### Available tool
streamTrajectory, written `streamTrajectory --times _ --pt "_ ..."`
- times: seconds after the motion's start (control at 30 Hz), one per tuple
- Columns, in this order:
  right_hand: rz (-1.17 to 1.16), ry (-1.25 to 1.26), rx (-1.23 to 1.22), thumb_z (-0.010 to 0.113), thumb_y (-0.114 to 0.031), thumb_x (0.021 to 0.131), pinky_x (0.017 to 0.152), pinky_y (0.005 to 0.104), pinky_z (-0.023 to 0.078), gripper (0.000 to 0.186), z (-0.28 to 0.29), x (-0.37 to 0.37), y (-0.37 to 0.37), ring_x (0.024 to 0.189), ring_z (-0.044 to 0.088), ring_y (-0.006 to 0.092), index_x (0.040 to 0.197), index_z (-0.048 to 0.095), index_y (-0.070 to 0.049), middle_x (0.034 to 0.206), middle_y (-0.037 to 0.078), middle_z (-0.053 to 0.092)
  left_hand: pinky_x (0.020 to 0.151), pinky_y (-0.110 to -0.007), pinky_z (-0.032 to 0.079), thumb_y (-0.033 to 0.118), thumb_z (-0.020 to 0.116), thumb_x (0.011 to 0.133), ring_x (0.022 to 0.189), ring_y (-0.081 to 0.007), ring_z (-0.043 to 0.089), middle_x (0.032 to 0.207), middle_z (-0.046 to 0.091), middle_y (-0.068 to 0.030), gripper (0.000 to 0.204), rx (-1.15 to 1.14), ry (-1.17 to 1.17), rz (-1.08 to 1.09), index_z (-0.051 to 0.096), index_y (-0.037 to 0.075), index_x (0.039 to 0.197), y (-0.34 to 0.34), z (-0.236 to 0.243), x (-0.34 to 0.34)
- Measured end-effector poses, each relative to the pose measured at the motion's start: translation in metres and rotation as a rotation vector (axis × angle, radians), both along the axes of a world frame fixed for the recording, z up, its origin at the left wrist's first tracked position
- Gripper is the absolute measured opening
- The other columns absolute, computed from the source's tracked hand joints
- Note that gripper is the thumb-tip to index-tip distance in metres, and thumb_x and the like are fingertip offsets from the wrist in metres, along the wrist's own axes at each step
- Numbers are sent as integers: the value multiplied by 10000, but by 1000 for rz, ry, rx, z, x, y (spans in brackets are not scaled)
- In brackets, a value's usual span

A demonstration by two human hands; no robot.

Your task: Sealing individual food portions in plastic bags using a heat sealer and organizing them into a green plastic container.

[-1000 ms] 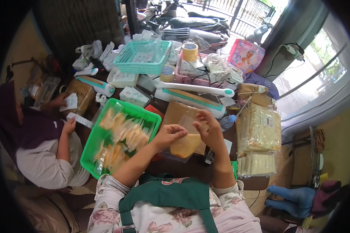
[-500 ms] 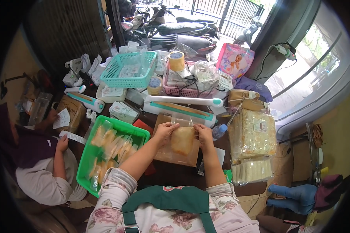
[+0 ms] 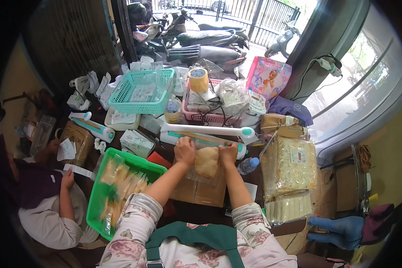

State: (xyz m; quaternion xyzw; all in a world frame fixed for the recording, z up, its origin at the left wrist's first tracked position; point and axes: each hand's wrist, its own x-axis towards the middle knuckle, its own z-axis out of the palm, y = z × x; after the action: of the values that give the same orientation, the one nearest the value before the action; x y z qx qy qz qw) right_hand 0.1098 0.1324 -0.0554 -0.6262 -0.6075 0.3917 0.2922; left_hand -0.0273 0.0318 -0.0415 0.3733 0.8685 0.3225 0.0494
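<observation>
If I pull unevenly, I judge the clear bag of flat, pale-brown food could crease or slip at its top edge. My left grip and right grip look pinched narrow on its upper corners, beside the sealer and over the cardboard box.

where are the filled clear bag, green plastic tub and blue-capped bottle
Filled clear bag point(image 3: 206, 162): head view, middle, over its tan contents.
Green plastic tub point(image 3: 140, 162): head view, far wall.
Blue-capped bottle point(image 3: 246, 167): head view, clear body below the cap.
</observation>
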Motion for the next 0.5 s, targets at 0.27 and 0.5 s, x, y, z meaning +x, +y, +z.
streamTrajectory --times 0.27,0.5 --pt "17 -56 88 754 -134 589 654 348 462 366 7 -4 8 692 583 290 813 507 15 737 157 590 999 -569 150 542 473 785 1307 -305 191 1381 259 -166 714 -244 313 -590 345 70 1306 -4 7 46" --pt "86 -104 109 701 -189 637 668 410 464 323 -2 4 18 747 604 352 820 502 -11 777 185 605 1021 -572 99 613 392 790 1324 -322 133 1418 181 -171 764 -365 162 -625 301 90 1340 5 13 39"
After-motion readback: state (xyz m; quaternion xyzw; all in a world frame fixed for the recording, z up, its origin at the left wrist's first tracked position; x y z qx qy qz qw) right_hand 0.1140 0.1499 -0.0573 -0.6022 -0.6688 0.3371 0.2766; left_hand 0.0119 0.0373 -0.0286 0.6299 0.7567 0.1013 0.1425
